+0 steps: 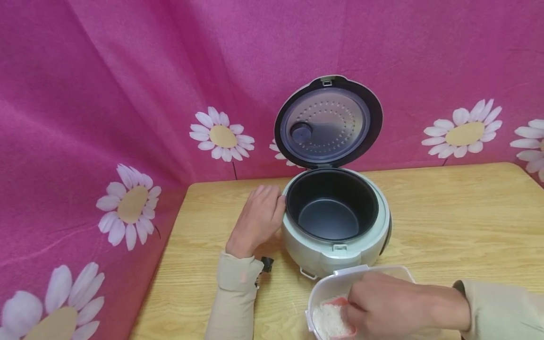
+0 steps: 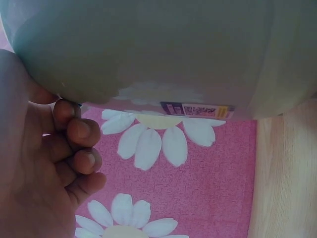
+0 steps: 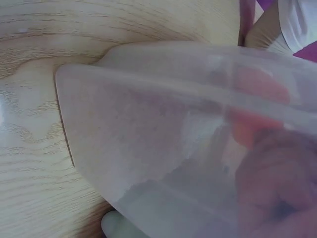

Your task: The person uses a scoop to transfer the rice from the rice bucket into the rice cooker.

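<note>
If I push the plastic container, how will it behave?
The container looks fairly stiff, its translucent walls standing upright. Its smooth plastic may slide on the wood tabletop. The loose-looking white contents would probably shift if it tipped.

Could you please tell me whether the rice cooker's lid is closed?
No, the lid stands raised, leaving the dark inner pot uncovered.

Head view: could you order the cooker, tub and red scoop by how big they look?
1. Cooker, lid included
2. Tub, cut off below
3. Scoop, partly behind the right hand
</note>
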The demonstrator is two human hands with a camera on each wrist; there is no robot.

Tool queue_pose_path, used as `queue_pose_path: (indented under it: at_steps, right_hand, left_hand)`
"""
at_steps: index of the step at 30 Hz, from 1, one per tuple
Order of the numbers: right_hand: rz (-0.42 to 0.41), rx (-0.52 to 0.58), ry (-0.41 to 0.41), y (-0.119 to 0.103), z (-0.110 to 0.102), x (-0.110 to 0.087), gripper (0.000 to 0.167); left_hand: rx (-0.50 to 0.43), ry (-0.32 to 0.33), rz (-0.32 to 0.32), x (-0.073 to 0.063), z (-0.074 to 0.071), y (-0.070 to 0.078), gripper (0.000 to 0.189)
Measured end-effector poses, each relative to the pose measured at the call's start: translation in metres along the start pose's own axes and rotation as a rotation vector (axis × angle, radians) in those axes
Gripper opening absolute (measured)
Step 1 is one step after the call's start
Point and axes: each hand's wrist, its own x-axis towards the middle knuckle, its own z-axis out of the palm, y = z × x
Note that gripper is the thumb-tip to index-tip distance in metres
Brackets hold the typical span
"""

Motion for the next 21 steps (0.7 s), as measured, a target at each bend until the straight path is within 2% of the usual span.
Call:
queue_pose_path:
  at_steps: [3,9,14,21]
  right_hand:
    - [0.005,-0.007,0.018,-0.002,-0.002,-0.002,0.044]
    - [-0.012,0.010,0.000,-0.004,-0.007,-0.007,0.046]
    - [-0.033,-0.009,0.039,-0.005,-0.010,-0.012,0.044]
    - [-0.055,0.077,0.024,-0.005,-0.013,-0.021,0.045]
  left_hand:
    - [-0.007,-0.003,-0.005,0.000,0.000,0.001,0.018]
    - [-0.025,-0.010,-0.025,-0.001,-0.001,0.002,0.017]
    - [-0.034,-0.019,-0.027,-0.001,0.000,0.002,0.017]
    - [-0.039,-0.016,-0.032,-0.001,-0.001,0.002,0.018]
